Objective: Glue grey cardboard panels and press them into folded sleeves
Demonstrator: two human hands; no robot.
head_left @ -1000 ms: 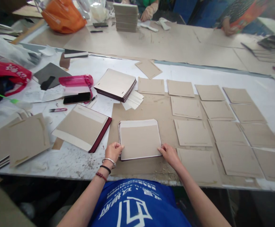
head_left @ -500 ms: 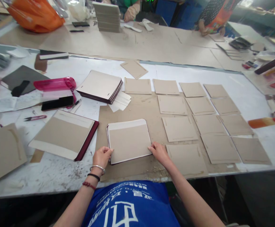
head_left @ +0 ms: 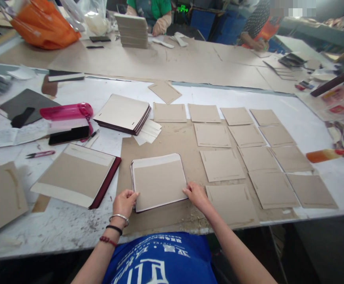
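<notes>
In front of me lies a small stack of flat panels, its top a beige cardboard panel (head_left: 161,185) with a pale strip along the far edge and thin dark edging. My left hand (head_left: 125,204) pinches the panel's near left corner, thumb and fingers together. At its right edge, near the lower corner, my right hand (head_left: 196,194) pinches it too. To the left rests another beige-and-white panel (head_left: 74,173) over a dark maroon piece (head_left: 105,183). Beyond is a stack of pale panels with maroon edges (head_left: 123,112). Rows of beige cardboard pieces (head_left: 222,165) spread out on the right.
A glue-coloured brush (head_left: 320,156) lies at the right. On the left are a pink case (head_left: 66,111), a black phone (head_left: 68,135) and thread snips (head_left: 40,154). Across the table stand an orange bag (head_left: 43,25) and a stack of boards (head_left: 132,31); two people work there.
The view has tilted slightly, so everything sits a little lower and further left. Both hands keep the same grip on the panel, which has barely moved.
</notes>
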